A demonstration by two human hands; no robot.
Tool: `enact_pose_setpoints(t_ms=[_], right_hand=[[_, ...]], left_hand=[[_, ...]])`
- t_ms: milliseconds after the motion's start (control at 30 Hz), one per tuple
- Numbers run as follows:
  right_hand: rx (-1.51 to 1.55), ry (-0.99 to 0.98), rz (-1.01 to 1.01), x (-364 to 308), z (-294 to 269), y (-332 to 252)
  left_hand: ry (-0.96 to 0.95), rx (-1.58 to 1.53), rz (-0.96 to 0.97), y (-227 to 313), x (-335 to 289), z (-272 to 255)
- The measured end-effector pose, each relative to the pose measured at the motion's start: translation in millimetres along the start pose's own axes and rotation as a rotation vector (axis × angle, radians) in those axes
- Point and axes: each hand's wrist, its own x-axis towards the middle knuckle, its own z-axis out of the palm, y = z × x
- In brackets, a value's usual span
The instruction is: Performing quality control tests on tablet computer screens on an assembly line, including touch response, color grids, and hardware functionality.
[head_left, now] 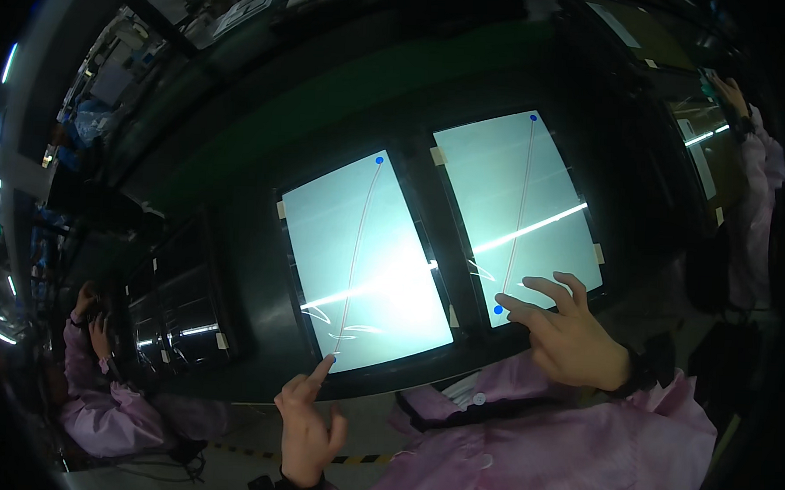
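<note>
Two lit, pale touch screens lie side by side before me, each crossed by a thin red line with a blue dot at its far end. At the near edge of the left screen (357, 252), my left hand (308, 425) stretches its index finger to a blue dot, which the fingertip partly covers. Over the near left corner of the right screen (517, 189) hovers my right hand (572, 336), fingers spread, its index fingertip beside another blue dot (498, 310). Whether that fingertip touches the glass I cannot tell. Neither hand holds anything.
Dark bench surface (254, 309) surrounds the screens, and small tape tabs (439, 156) stick to their edges. Further left, a person's hands (98, 324) are near dark panels (180, 297). Another person's hand (730, 93) is beside panels at the right.
</note>
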Motion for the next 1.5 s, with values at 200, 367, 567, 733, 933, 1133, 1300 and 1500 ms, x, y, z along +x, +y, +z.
enact_pose_setpoints(t_ms=[200, 367, 567, 733, 933, 1133, 1300, 1500], right_hand=[[-0.007, 0.014, 0.006, -1.2, 2.6, -0.8], [-0.021, 0.001, -0.02, -1.6, 1.4, -1.9], [0.002, -0.002, -0.037, -3.5, 1.3, -2.3], [0.131, 0.046, 0.039, 4.3, -12.0, 4.1], [0.288, 0.376, 0.209, 27.2, -36.3, 48.6], [0.261, 0.319, 0.205, 53.6, -25.0, 67.3], [0.241, 0.272, 0.259, 60.7, -25.7, 68.5], [0.166, 0.229, 0.243, 65.6, -28.1, 72.1]], left_hand=[[-0.039, 0.013, -0.02, 8.1, 4.4, -5.6], [-0.028, 0.024, 0.031, -1.3, 2.3, -2.4], [0.018, 0.072, 0.058, 6.3, 6.2, -1.5], [0.045, 0.026, 0.05, -4.5, 1.7, 0.2], [0.361, -0.062, 0.219, -10.3, 62.5, -3.6], [0.317, -0.092, 0.151, -19.5, 106.7, 9.2], [0.287, -0.091, 0.097, -13.5, 117.0, 12.5], [0.161, 0.183, 0.111, -7.0, 126.5, 6.4]])
